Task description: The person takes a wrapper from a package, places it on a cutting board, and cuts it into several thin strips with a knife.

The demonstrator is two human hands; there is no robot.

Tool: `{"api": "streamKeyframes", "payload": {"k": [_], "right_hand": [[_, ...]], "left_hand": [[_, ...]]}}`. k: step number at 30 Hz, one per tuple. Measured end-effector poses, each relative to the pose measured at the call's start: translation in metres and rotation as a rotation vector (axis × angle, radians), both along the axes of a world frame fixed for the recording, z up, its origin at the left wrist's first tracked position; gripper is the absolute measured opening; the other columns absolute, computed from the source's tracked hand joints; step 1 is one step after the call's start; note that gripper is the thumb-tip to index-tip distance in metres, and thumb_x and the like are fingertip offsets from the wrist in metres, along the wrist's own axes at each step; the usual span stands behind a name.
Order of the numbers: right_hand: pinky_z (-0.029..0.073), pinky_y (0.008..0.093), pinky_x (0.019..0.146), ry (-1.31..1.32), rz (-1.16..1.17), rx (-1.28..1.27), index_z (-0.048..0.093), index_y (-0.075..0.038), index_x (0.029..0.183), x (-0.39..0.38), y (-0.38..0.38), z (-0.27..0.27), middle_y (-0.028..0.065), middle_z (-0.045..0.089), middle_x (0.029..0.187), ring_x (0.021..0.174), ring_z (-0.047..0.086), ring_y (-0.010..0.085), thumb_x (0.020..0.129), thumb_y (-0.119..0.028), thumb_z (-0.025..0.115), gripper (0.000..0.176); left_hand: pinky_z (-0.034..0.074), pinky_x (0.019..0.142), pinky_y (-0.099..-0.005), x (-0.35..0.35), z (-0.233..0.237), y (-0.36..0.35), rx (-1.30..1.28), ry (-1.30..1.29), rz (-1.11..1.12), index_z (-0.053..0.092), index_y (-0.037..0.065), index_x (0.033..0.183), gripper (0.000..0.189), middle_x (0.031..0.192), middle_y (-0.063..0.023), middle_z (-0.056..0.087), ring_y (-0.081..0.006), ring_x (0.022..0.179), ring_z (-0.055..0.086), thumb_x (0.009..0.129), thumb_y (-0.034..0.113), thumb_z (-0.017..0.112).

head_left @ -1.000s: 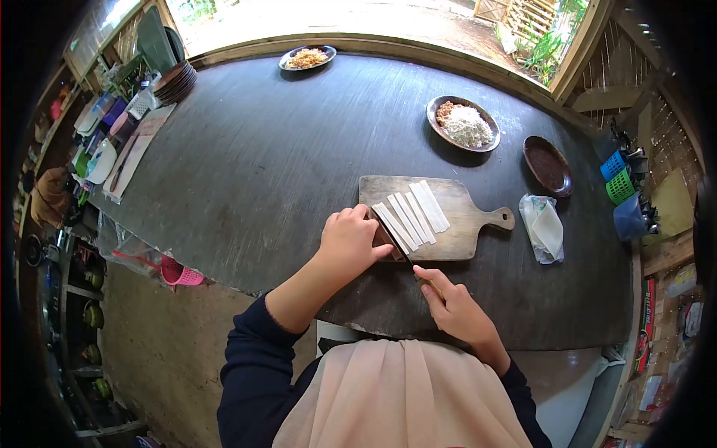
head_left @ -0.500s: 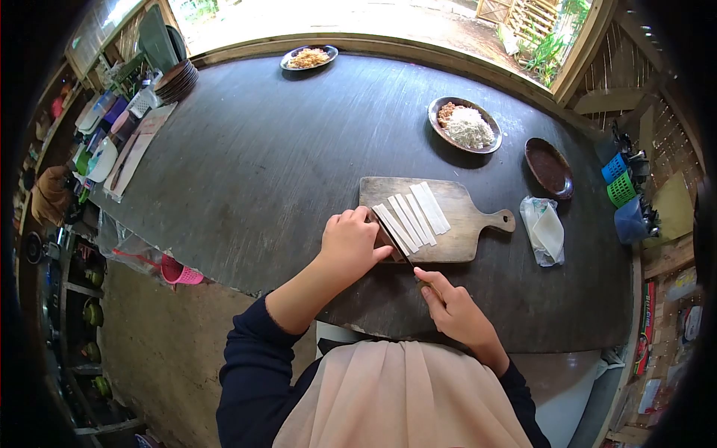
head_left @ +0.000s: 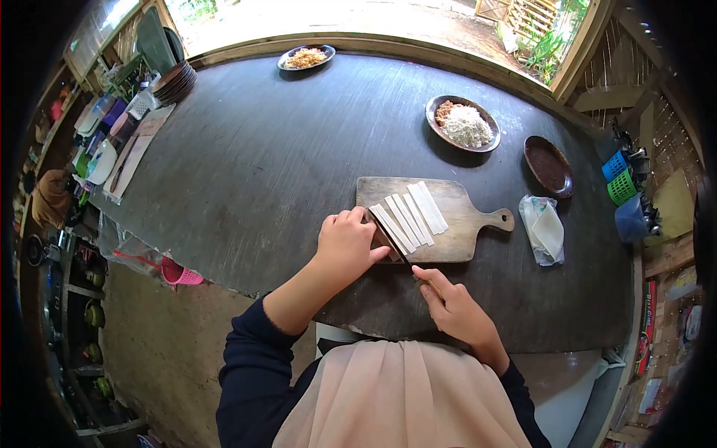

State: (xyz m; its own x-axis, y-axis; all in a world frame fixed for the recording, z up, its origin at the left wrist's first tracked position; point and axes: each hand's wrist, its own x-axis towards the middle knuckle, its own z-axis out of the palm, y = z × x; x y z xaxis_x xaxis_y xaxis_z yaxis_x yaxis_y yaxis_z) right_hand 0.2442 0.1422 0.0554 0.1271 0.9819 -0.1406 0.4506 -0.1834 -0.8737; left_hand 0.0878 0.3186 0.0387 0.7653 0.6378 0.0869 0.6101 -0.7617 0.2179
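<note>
A wooden cutting board (head_left: pixel 463 216) with a handle lies on the dark round table (head_left: pixel 261 164). Several long white strips (head_left: pixel 409 213) lie side by side on it. My left hand (head_left: pixel 345 243) presses down at the board's near-left corner, covering whatever is under it. My right hand (head_left: pixel 452 306) grips the handle of a knife (head_left: pixel 394 246), whose blade runs along the left edge of the strips, right beside my left fingers.
A bowl of white shreds and brown bits (head_left: pixel 463 124) and an empty dark bowl (head_left: pixel 547 166) stand beyond the board. A plastic bag of white sheets (head_left: pixel 544 228) lies at its right. A far plate of food (head_left: pixel 306 57), stacked plates (head_left: pixel 175 82) and baskets (head_left: pixel 616 179) line the edges.
Hardly anything differs: the knife blade has shifted slightly along the strips while both hands keep their places.
</note>
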Motion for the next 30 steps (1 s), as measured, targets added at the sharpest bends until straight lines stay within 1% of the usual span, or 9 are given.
{"api": "streamKeyframes", "payload": {"k": [6, 8, 9, 11, 22, 30], "right_hand": [[0.05, 0.0338, 0.067, -0.008, -0.005, -0.015, 0.05, -0.005, 0.129, -0.001, -0.001, -0.001, 0.0245, 0.065, 0.086, 0.073, 0.068, 0.0343, 0.098, -0.009, 0.05, 0.031], [0.05, 0.0341, 0.066, -0.015, -0.004, 0.07, 0.05, -0.005, 0.129, -0.001, -0.002, -0.005, 0.0247, 0.065, 0.084, 0.072, 0.068, 0.0348, 0.098, -0.009, 0.05, 0.031], [0.05, 0.0341, 0.066, -0.015, -0.002, 0.07, 0.05, -0.005, 0.129, -0.001, -0.003, -0.004, 0.0247, 0.065, 0.084, 0.072, 0.068, 0.0348, 0.098, -0.009, 0.05, 0.031], [0.05, 0.0342, 0.066, -0.011, -0.007, -0.005, 0.05, -0.005, 0.129, -0.002, -0.005, 0.001, 0.0244, 0.064, 0.083, 0.071, 0.068, 0.0343, 0.098, -0.009, 0.05, 0.031], [0.049, 0.0338, 0.066, -0.038, -0.006, -0.001, 0.049, -0.006, 0.132, -0.002, -0.019, 0.0, 0.0229, 0.065, 0.082, 0.07, 0.068, 0.033, 0.098, -0.009, 0.049, 0.033], [0.049, 0.0353, 0.065, -0.047, -0.009, -0.028, 0.048, -0.007, 0.132, -0.002, -0.025, -0.001, 0.0229, 0.063, 0.078, 0.068, 0.067, 0.0339, 0.098, -0.009, 0.049, 0.034]], "left_hand": [[0.044, 0.092, -0.0401, 0.001, -0.001, -0.001, 0.024, 0.017, 0.004, 0.072, 0.006, 0.098, 0.043, 0.114, -0.0083, 0.062, -0.0236, 0.107, 0.059, 0.077, 0.043, 0.074], [0.044, 0.092, -0.04, 0.001, 0.0, 0.0, 0.025, 0.024, 0.003, 0.073, 0.006, 0.098, 0.042, 0.114, -0.008, 0.062, -0.0233, 0.106, 0.059, 0.077, 0.043, 0.074], [0.044, 0.092, -0.0398, 0.001, 0.0, 0.0, 0.029, 0.033, 0.003, 0.073, 0.007, 0.098, 0.043, 0.114, -0.0077, 0.062, -0.023, 0.106, 0.059, 0.077, 0.044, 0.073], [0.044, 0.092, -0.0396, 0.001, 0.001, 0.0, 0.033, 0.041, 0.007, 0.073, 0.008, 0.097, 0.043, 0.113, -0.0075, 0.062, -0.0228, 0.106, 0.059, 0.077, 0.045, 0.073], [0.045, 0.088, -0.0395, 0.002, -0.001, 0.0, 0.072, 0.051, 0.017, 0.073, 0.009, 0.098, 0.045, 0.107, -0.0062, 0.062, -0.0221, 0.101, 0.061, 0.076, 0.048, 0.073], [0.045, 0.088, -0.0389, 0.002, 0.0, -0.001, 0.081, 0.048, 0.018, 0.073, 0.009, 0.1, 0.045, 0.108, -0.0063, 0.062, -0.022, 0.1, 0.061, 0.076, 0.048, 0.073]]}}
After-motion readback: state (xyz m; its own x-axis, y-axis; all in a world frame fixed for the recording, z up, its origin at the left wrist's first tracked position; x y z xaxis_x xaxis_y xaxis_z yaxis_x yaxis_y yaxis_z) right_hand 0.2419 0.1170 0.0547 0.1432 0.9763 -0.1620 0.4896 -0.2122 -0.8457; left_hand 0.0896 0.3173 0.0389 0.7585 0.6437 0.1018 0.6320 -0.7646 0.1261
